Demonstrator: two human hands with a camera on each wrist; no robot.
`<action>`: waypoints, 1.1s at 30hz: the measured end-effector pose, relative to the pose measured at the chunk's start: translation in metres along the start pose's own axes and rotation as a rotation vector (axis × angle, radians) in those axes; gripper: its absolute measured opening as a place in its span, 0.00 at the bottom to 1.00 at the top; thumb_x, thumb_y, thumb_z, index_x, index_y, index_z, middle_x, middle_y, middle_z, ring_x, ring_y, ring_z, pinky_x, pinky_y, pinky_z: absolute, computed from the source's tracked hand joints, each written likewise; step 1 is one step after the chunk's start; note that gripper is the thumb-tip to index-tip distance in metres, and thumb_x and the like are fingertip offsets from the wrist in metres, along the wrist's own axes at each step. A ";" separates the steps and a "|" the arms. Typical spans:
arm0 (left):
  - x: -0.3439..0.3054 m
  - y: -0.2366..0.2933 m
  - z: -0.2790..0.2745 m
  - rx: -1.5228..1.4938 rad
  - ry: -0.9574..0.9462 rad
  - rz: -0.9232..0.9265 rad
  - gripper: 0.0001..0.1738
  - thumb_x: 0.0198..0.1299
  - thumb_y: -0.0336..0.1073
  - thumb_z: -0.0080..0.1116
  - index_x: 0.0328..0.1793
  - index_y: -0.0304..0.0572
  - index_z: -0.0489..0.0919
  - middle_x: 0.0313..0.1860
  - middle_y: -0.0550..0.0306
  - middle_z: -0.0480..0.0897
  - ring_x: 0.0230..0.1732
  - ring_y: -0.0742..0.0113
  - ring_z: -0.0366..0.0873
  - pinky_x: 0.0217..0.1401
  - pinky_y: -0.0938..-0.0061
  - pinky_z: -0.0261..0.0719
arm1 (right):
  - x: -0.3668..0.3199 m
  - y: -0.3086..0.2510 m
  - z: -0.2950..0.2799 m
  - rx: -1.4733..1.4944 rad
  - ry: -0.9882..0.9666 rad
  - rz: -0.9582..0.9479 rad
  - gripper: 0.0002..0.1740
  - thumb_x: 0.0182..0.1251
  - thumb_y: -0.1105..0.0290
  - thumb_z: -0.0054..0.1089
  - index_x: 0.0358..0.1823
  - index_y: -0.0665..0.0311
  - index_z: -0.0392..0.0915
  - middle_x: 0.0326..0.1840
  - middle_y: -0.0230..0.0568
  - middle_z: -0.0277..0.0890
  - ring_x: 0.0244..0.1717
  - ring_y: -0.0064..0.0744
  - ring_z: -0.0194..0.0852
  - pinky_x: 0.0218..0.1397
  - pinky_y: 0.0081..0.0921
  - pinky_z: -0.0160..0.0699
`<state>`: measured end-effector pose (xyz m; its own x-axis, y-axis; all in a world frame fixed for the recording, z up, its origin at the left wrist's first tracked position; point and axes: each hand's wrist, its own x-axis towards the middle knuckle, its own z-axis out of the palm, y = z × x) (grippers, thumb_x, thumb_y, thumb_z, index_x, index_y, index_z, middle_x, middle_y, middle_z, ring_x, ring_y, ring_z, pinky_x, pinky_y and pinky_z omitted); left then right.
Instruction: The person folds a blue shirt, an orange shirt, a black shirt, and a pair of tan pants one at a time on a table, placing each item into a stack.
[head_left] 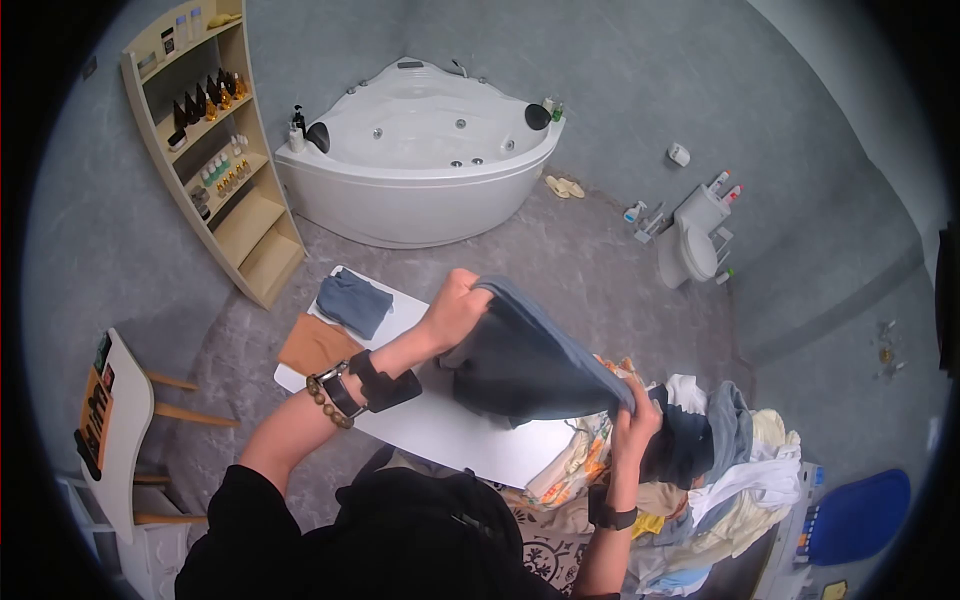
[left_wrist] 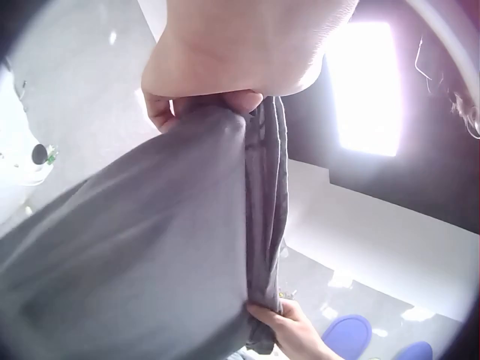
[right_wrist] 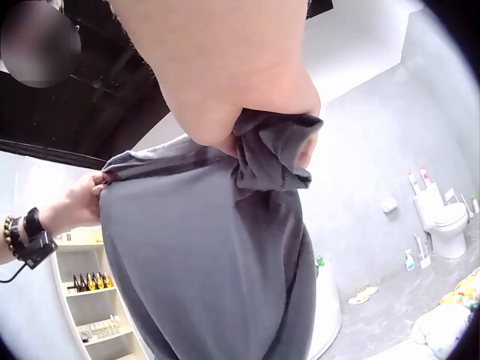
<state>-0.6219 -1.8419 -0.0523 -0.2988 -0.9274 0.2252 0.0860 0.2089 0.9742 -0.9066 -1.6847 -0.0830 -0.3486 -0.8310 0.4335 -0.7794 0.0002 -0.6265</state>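
Observation:
A dark grey garment (head_left: 530, 355) is stretched between both hands above the white table (head_left: 440, 435). My left hand (head_left: 458, 312) grips one end of its upper edge, fingers curled over the fabric. At the other end, lower and to the right, my right hand (head_left: 634, 425) pinches the same edge. In the left wrist view the cloth (left_wrist: 150, 247) hangs down in a broad sheet with layered edges. A bunched fold (right_wrist: 274, 154) sticks out of the right hand in the right wrist view. The garment's exact kind cannot be told.
A folded blue-grey garment (head_left: 355, 303) and a folded brown one (head_left: 316, 345) lie at the table's left end. Loose clothes are heaped in a pile (head_left: 745, 470) on the right. Beyond stand a corner bathtub (head_left: 420, 205), a shelf (head_left: 250, 215) and a toilet (head_left: 687, 252); a chair (head_left: 128, 430) is left.

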 end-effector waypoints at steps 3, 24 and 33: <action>0.001 -0.001 -0.004 -0.002 0.008 -0.003 0.16 0.57 0.31 0.46 0.19 0.31 0.61 0.14 0.69 0.63 0.23 0.81 0.58 0.23 0.75 0.57 | 0.005 0.017 -0.003 0.046 0.105 -0.026 0.18 0.52 0.85 0.46 0.43 0.71 0.78 0.36 0.51 0.79 0.37 0.44 0.80 0.44 0.29 0.75; 0.021 -0.001 -0.026 -0.017 -0.029 0.072 0.11 0.61 0.17 0.44 0.45 0.42 0.70 0.34 0.71 0.70 0.35 0.86 0.65 0.37 0.90 0.61 | 0.013 0.022 -0.044 0.753 0.096 0.260 0.11 0.71 0.71 0.53 0.37 0.74 0.77 0.32 0.24 0.72 0.35 0.13 0.61 0.41 0.12 0.59; -0.006 0.014 0.006 0.459 -0.229 0.188 0.23 0.54 0.45 0.67 0.40 0.44 0.65 0.22 0.64 0.65 0.26 0.75 0.66 0.28 0.76 0.61 | 0.005 0.027 -0.041 0.560 0.042 0.182 0.13 0.75 0.68 0.50 0.33 0.70 0.72 0.28 0.21 0.62 0.31 0.12 0.53 0.33 0.14 0.52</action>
<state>-0.6244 -1.8313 -0.0404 -0.5223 -0.7803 0.3440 -0.2505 0.5260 0.8128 -0.9509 -1.6664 -0.0712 -0.4799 -0.8225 0.3051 -0.3160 -0.1624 -0.9348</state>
